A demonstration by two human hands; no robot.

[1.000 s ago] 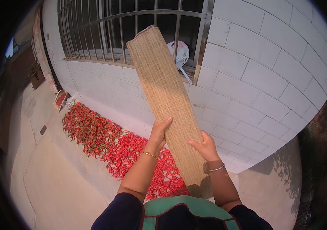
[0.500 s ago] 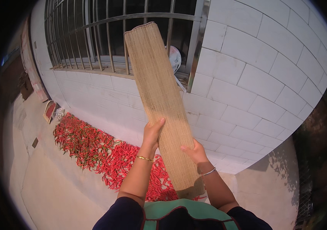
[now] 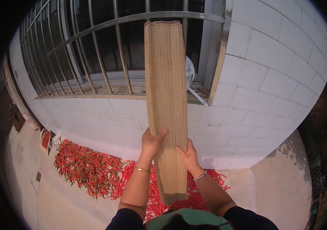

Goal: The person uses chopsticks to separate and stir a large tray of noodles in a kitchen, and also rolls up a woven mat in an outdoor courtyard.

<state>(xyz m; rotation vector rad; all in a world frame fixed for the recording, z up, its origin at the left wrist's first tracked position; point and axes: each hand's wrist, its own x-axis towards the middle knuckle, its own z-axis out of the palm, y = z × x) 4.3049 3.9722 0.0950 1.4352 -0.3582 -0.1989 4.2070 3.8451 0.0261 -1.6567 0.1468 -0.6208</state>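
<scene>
A long woven straw-coloured mat point(image 3: 166, 88), folded lengthwise into a narrow strip, stands nearly upright before me. My left hand point(image 3: 152, 143) grips its left edge, thumb lying across the front. Slightly lower, my right hand point(image 3: 187, 156) holds the right edge, its thumb also on the front face. The other fingers of both hands are mostly hidden behind the mat. Its upper end reaches in front of the window bars. Below and behind it, many red chili peppers point(image 3: 90, 168), some with green stems, lie spread on the ground along the wall.
A white tiled wall point(image 3: 263, 80) with a metal-barred window point(image 3: 94, 50) rises ahead. A white fan-shaped strainer or swatter point(image 3: 190, 71) with a long handle sits at the sill. At far left stand a container of red stuff point(image 3: 45, 141) and a whitish bag point(image 3: 56, 143). Concrete ground point(image 3: 232, 191) surrounds the peppers.
The mat has gone from leaning left to nearly upright, still in both hands. My view has shifted, so the window looks larger and more peppers show to the right.
</scene>
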